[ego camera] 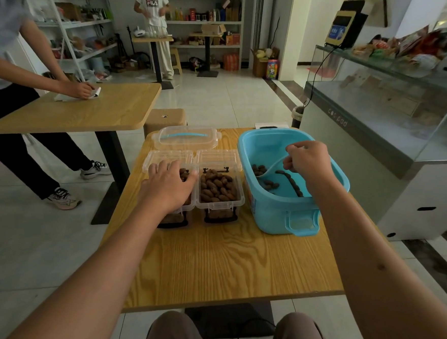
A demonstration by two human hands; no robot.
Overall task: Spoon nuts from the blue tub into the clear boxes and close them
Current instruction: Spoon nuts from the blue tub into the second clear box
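blue tub [278, 213]: table right, few nuts [259, 170] left. spoon [271, 169] inside, pinched by right hand [307, 160]. two clear boxes [220, 193] beside, lids open; left hand [169, 185] rests flat on the left one. risk: overfilled box, lid jams.

**A small shop with café-style tables**

At two o'clock stands a long glass display counter [387, 110] topped with packaged snacks [404, 48]. At twelve o'clock, white wall shelves [206, 19] carry boxed goods. Light wooden pedestal tables [86, 110] stand on pale floor tiles [228, 97].
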